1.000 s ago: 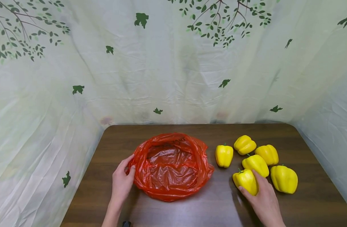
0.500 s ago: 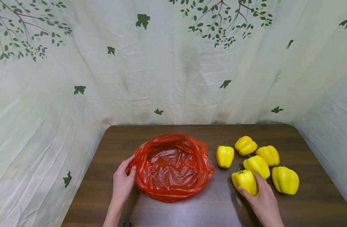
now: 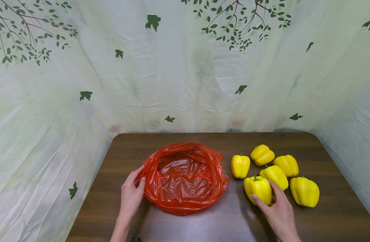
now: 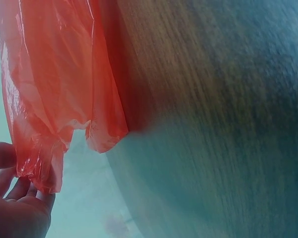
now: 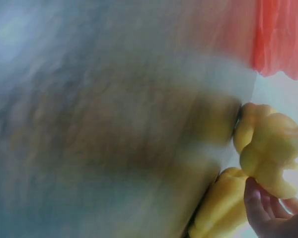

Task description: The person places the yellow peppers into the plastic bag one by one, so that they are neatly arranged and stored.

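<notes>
A red plastic bag stands on the table with its mouth spread wide, and its inside bottom shows bare. My left hand pinches the bag's left rim; in the left wrist view, fingers and thumb of the left hand close on a gathered corner of the bag. To the right of the bag, my right hand grips a yellow bell pepper between thumb and fingers, its stem up. The right wrist view shows this bell pepper from the side, over the fingers of the right hand.
Several more yellow bell peppers lie around it: one upright pepper near the bag, one pepper just behind the hand, and another pepper farther right. The brown table ends at a pale leaf-print curtain. A small dark object shows at the bottom edge.
My right hand has lifted its bell pepper slightly and brought it a little left, turning it more upright. My left hand keeps its hold on the bag rim.
</notes>
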The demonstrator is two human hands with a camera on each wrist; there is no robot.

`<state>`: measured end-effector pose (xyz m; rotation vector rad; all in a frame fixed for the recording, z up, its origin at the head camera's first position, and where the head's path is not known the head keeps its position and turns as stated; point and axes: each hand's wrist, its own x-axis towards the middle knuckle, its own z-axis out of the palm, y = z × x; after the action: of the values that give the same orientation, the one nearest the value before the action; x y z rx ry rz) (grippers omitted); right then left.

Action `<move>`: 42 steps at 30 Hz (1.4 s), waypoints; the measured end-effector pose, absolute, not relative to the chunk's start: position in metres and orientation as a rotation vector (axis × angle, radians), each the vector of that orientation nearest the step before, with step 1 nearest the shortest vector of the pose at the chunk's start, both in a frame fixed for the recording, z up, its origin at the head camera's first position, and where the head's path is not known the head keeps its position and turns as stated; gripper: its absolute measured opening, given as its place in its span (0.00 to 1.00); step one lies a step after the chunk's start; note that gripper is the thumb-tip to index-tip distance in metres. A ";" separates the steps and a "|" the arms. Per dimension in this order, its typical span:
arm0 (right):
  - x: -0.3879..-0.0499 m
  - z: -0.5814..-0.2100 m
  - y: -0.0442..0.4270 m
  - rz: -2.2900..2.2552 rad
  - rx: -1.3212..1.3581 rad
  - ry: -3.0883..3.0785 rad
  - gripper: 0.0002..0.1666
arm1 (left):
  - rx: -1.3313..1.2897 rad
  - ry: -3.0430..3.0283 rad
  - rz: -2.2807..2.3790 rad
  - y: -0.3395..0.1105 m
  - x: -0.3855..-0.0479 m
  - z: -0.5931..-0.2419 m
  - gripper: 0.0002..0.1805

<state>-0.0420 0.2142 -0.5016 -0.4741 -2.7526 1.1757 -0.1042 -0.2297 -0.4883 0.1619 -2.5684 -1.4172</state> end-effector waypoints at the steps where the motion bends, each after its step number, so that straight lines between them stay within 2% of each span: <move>1: -0.042 -0.501 0.213 1.183 -0.475 -2.729 0.55 | 0.163 -2.566 -1.417 -0.230 -0.104 -0.488 0.24; 14: -0.049 -0.488 0.190 1.366 -0.545 -2.594 0.57 | 0.175 -2.557 -1.427 -0.230 -0.104 -0.489 0.24; 21: -0.050 -0.482 0.181 1.537 -0.587 -2.453 0.52 | 0.199 -2.546 -1.453 -0.230 -0.105 -0.489 0.23; 27: -0.052 -0.473 0.174 1.681 -0.606 -2.400 0.55 | 0.215 -2.517 -1.491 -0.229 -0.104 -0.489 0.23; 42: -0.055 -0.451 0.154 1.953 -0.433 -2.315 0.52 | 0.224 -2.508 -1.501 -0.227 -0.102 -0.491 0.23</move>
<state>-0.0550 0.1545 -0.4512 -0.4330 -2.3153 1.9529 -0.1024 -0.2268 -0.4906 0.2242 -2.5079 -1.5006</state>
